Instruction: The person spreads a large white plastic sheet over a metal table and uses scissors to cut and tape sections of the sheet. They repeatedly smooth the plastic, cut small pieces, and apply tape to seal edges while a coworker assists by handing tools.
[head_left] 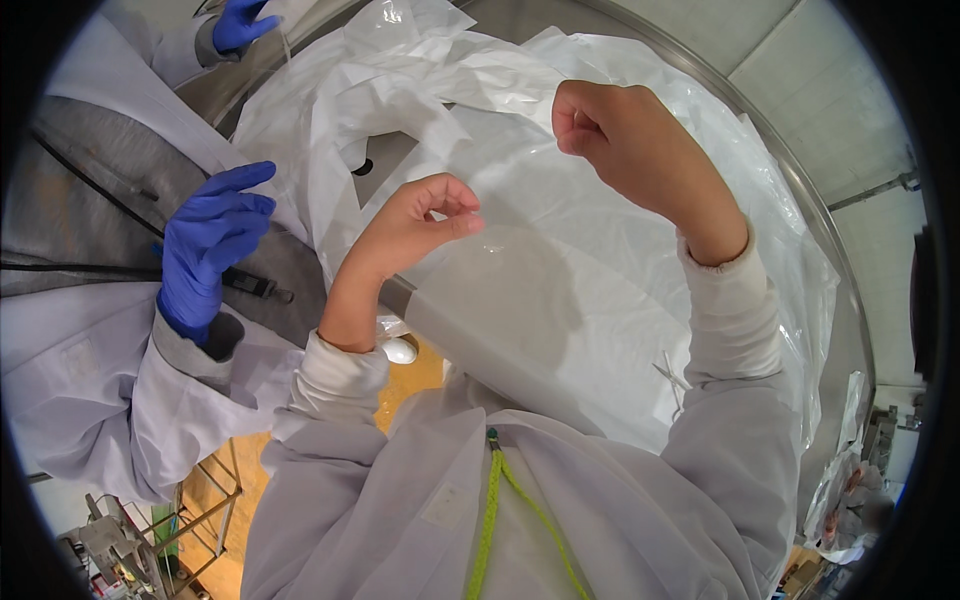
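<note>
My left hand (415, 225) hovers over a round metal table covered in white plastic sheeting (540, 300). Its fingers curl round so that the tips come close to the thumb, like a pinch. Farther off to the right, my right hand (635, 140) is closed, thumb against bent fingers. Whether either one grips a thin clear film or nothing cannot be made out. Small metal scissors (672, 374) lie on the sheeting near my right sleeve. A gap in the sheeting shows bare metal (385, 160) beyond my left hand.
A co-worker's blue-gloved hand (210, 245) is raised at the left, and another blue glove (240, 25) shows at the top left. The raised metal rim (800, 195) curves round the table. A wire rack (215, 505) stands at the lower left, with a clear bag (850, 500) at the lower right.
</note>
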